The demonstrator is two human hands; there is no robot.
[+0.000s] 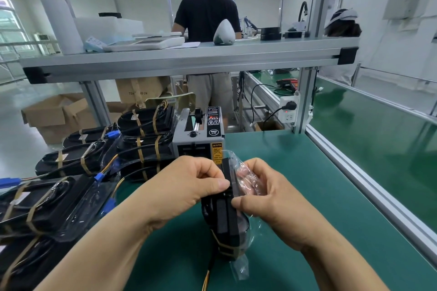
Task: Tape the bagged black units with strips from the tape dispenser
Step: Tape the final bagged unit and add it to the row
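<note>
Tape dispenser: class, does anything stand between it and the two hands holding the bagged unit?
Nothing visible does. The left hand and right hand grip the bagged unit right in front of the tape dispenser. The taped units lie piled to the dispenser's left, off that path.

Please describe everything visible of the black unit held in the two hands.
The black unit is a long flat block inside a clear plastic bag, held nearly upright over the green mat. Tan tape bands its lower end; yellow wires leave below. The left hand and right hand pinch its top.
</note>
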